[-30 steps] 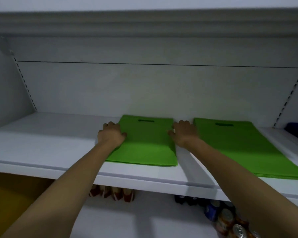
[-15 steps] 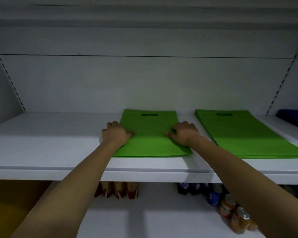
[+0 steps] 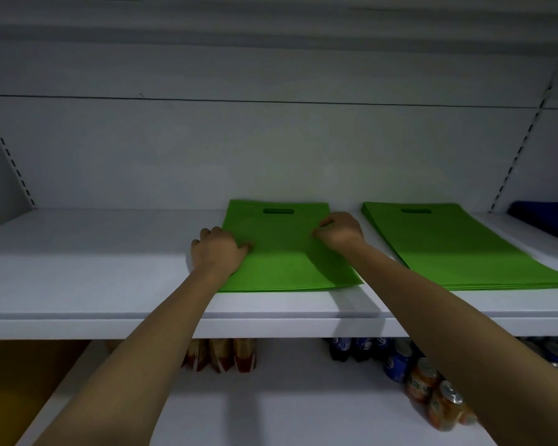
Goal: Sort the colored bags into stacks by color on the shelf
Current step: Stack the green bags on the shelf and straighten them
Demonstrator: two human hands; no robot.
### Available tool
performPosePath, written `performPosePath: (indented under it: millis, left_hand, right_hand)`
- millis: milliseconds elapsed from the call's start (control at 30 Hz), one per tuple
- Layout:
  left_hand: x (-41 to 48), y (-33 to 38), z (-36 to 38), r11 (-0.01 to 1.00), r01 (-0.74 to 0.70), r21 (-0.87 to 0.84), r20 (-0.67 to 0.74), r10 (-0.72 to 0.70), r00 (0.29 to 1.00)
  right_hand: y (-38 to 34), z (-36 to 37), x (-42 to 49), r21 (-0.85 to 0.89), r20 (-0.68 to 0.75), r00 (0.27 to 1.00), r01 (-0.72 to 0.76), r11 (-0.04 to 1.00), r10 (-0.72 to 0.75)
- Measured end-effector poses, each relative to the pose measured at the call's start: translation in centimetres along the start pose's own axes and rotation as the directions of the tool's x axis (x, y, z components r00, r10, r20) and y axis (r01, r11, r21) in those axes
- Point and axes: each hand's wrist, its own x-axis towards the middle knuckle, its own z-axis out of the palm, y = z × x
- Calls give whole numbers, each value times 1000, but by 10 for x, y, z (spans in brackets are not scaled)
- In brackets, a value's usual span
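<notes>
head view: the only view; every line below comes from it.
shelf (image 3: pixel 78 252): white, upper level; it carries all the bags.
middle stack (image 3: pixel 284 262): green bags lying flat at the centre of the shelf, front edge near the shelf's front, a few layers showing there.
left hand (image 3: pixel 218 252): on the left edge of the middle stack, fingers curled down over the side, thumb lying on top; it grips that edge.
right hand (image 3: pixel 339 231): at the right edge, further back, fingers curled, thumb and forefinger close together; it looks to pinch the top layer, though the contact is too small to be sure.
right stack (image 3: pixel 458 249): also green, thicker, set apart from the middle stack by a strip of bare shelf.
blue bags (image 3: pixel 551 220): dark pile at the far right, partly cut off.
lower shelf (image 3: pixel 287 413): holds packets (image 3: pixel 223 355) and cans (image 3: pixel 432 391), no part of the task.
done: green and blue lie in separate piles; no mixed pile shows.
left to do: probably squaring the middle stack, perhaps joining the two green piles; bags outside the frame cannot be judged.
pointing: the handle slot (image 3: pixel 278 211) of the middle stack faces the back wall (image 3: pixel 271 156), closed bottom toward the person.
long axis: front to back, roughly square to the shelf's front; the right stack lies likewise.
</notes>
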Motion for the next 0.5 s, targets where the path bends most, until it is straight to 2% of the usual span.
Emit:
performPosePath:
  millis: [133,333,400,500]
  left_hand:
    - [1,0,2,1000,1,-19,-28,-1,1000]
    - [-1,-2,3,999,0,-42,-36,-1,999]
    - [-1,-2,3,999,0,-40,-34,-1,999]
    - [-2,-2,2,999,1,-46,-35,-3,999]
  right_hand:
    - [-4,2,8,278,-71,982,-151,949,177]
    - [-6,0,11,421,-58,943,-275,865,328]
    - [-6,0,10,415,-24,941,-297,860,337]
    - [-6,0,8,289,-48,967,-227,930,251]
